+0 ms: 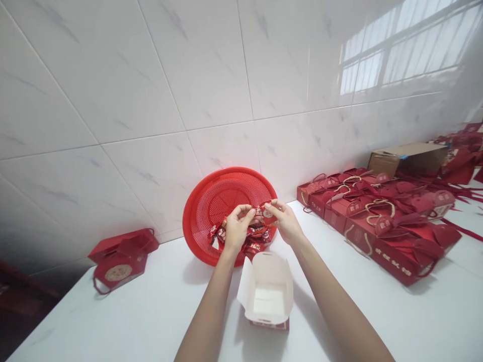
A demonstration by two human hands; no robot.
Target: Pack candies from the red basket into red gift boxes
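Over the red plastic basket (196,211), my left hand (237,229) and my right hand (286,222) are close together. Both pinch a red candy wrapper (260,214) between thumb and fingers; whether it is one packet or two is hard to make out. Several red wrapped candies (256,241) lie in the lower part of the basket, which leans against the wall. Nearer to me, between my forearms, stands a small carton (273,266) with its flaps up, its white inside bare and its outside red.
Rows of closed red gift boxes (339,211) with cord handles line the right of the white table (158,322). Behind them sits a brown cardboard box (407,157). Red folded boxes (123,256) rest at the left edge. A tiled wall (211,65) bounds the back.
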